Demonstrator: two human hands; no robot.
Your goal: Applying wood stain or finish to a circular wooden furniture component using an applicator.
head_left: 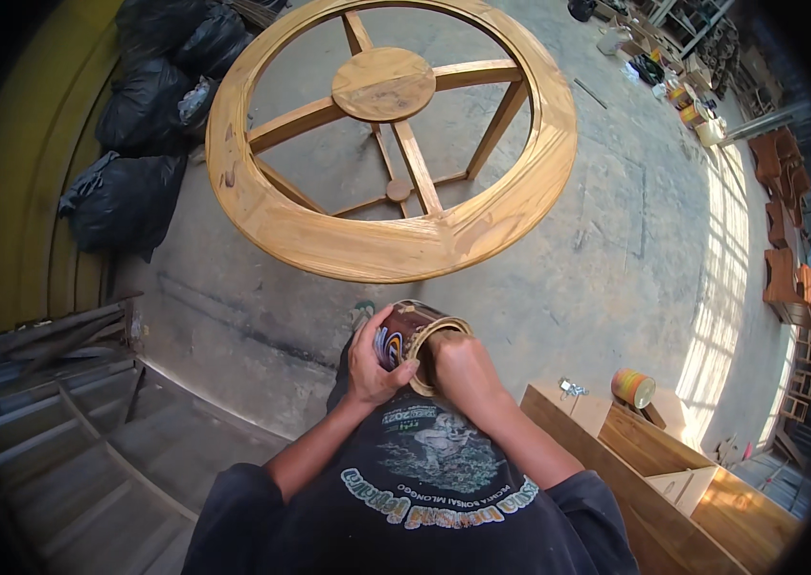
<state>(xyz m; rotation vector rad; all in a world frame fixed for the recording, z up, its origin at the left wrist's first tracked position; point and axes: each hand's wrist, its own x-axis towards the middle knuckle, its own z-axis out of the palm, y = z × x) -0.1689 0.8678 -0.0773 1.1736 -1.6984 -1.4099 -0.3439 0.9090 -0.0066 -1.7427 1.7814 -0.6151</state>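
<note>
Close to my chest, my left hand is closed round the side of a dark reddish-brown tin can. The can is tilted, and its open mouth with a crusted tan rim faces toward me and to the right. My right hand is curled at that mouth, its fingers reaching inside. The can's wall and my own knuckles hide the fingertips, so whatever they grip is out of sight. Just beyond the can stands a round wooden table frame, with a broad ring top, crossing spokes and a small disc in its centre.
Black rubbish bags are heaped at the left by a yellow surface. A slatted wooden structure lies lower left. At lower right, a wooden cabinet piece carries another can. Carved wooden furniture parts line the right side.
</note>
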